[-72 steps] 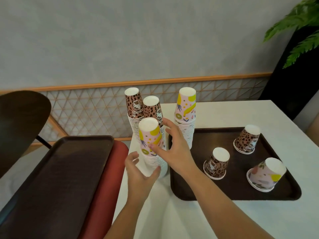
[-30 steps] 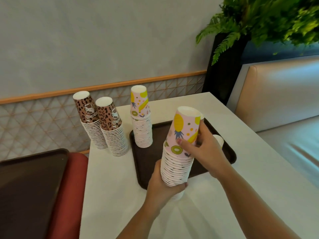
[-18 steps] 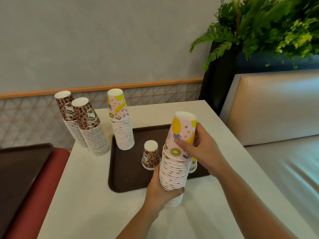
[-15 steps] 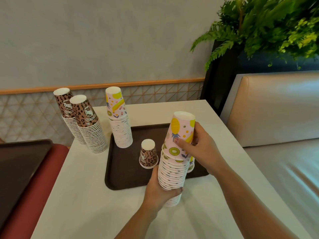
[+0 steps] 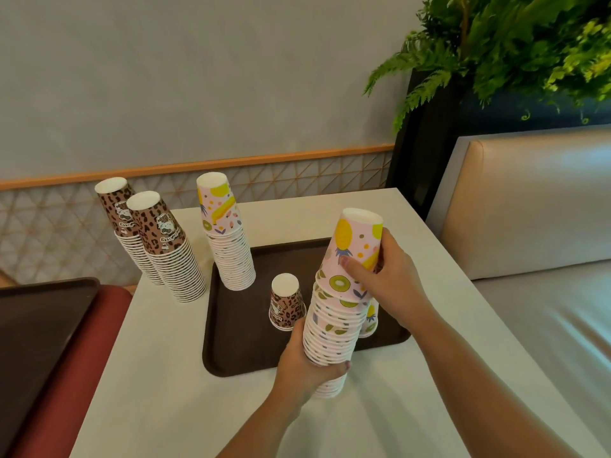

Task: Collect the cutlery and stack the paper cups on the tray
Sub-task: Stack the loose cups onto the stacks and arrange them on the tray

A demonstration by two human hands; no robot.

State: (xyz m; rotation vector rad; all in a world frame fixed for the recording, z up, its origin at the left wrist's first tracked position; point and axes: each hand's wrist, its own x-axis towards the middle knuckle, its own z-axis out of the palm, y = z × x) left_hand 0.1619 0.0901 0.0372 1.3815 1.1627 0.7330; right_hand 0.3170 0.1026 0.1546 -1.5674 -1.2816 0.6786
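Near desk (image 5: pixel 185 385) edge: held stack (image 5: pixel 334 328) of fruit cups over tray's (image 5: pixel 238 325) near rim. Left hand (image 5: pixel 304 365) fingers wrapped round stack's base; right hand (image 5: pixel 393 282) fingers clamped on top cup (image 5: pixel 353 256). Leopard cup (image 5: pixel 286 302) just left, on tray. Fruit stack (image 5: pixel 228 239) at far-left tray corner; two leopard stacks (image 5: pixel 162 246) on desk beyond. Bare desk near and right; bench (image 5: pixel 535 206) right.

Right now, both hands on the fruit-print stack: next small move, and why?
Probably carry the held fruit-print stack forward and set it on a bare part of the tray. The left hand grips its base, the right hand steadies the top cup, and it sits at the tray's near edge, beside the single leopard cup.
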